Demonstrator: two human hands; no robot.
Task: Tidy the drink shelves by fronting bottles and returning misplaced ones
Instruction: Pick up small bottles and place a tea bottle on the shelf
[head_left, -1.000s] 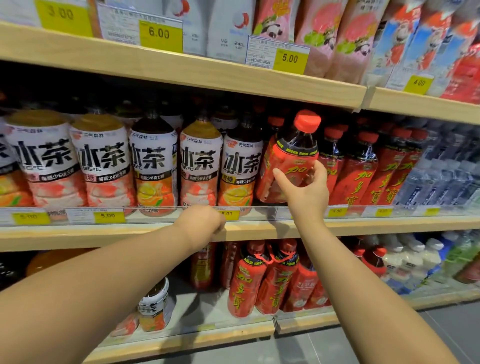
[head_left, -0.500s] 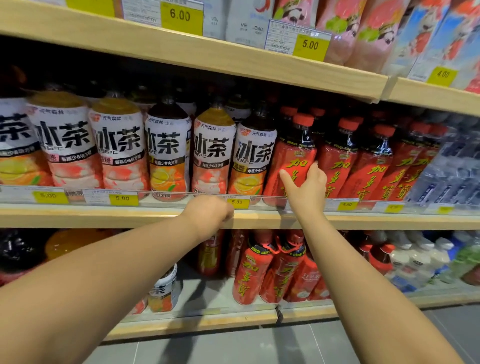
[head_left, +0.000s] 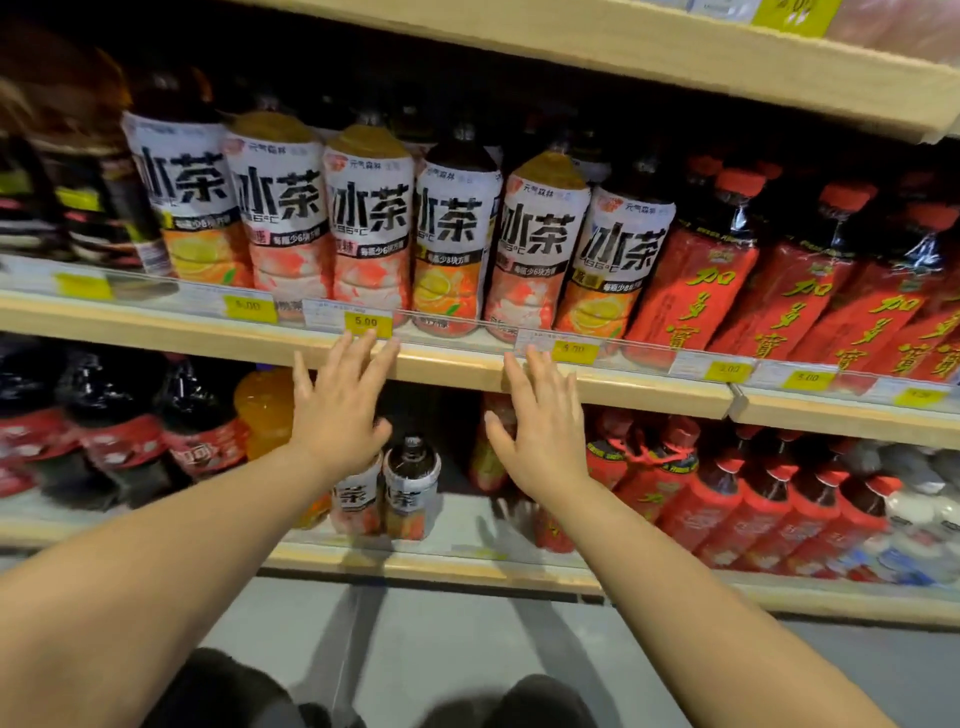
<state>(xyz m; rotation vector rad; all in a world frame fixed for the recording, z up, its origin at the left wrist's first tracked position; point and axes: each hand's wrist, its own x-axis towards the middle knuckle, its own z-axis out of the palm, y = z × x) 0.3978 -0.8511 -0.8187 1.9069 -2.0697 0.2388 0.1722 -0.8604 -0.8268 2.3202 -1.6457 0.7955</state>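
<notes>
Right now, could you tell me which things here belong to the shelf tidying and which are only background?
Job: white-label tea bottles; red-label bottles; two small tea bottles below; left hand; right hand.
Background: price tags; floor.

Bottles at far left (head_left: 31, 218) smeared by blur, yellow price tags (head_left: 574, 352) mostly unreadable, left hand (head_left: 337, 415) covers the top of a small white-label bottle (head_left: 358, 499) (lower shelf), rightmost red bottle (head_left: 935, 332) cut by frame edge.
</notes>
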